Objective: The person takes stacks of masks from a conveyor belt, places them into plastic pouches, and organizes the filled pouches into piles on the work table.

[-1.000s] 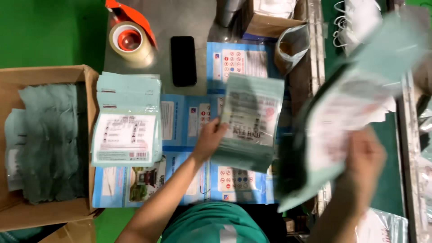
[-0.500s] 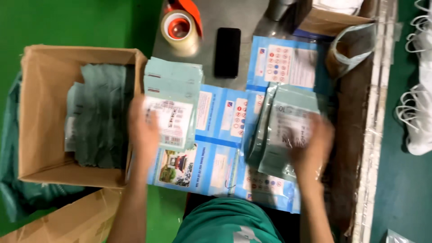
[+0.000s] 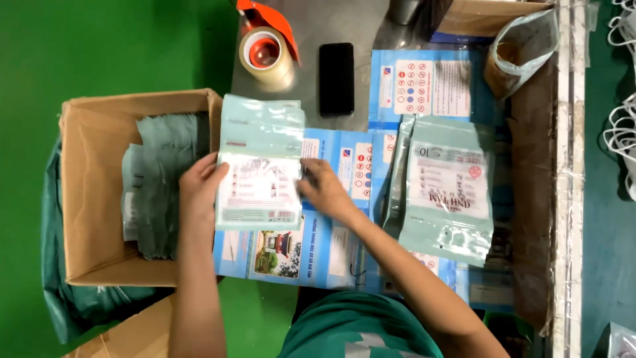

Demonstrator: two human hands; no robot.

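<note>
A stack of pale green plastic pouches with white labels (image 3: 260,166) lies on the table's left side. My left hand (image 3: 202,182) grips its left edge and my right hand (image 3: 319,187) holds its right edge. To the right lies a second filled green pouch (image 3: 447,189), resting free on blue printed sheets (image 3: 318,238) that cover the table. Left of the stack, an open cardboard box (image 3: 86,192) holds more green pouches (image 3: 159,179).
A tape roll in a red dispenser (image 3: 266,48) and a black phone (image 3: 336,78) lie at the table's far side. A crumpled clear bag (image 3: 520,46) and another carton (image 3: 490,16) sit far right. White mask loops (image 3: 623,132) hang at the right edge. The floor is green.
The camera view has swung. My right hand set the green pouch down on the right and moved over to the left stack, which both hands now hold at its edges.
</note>
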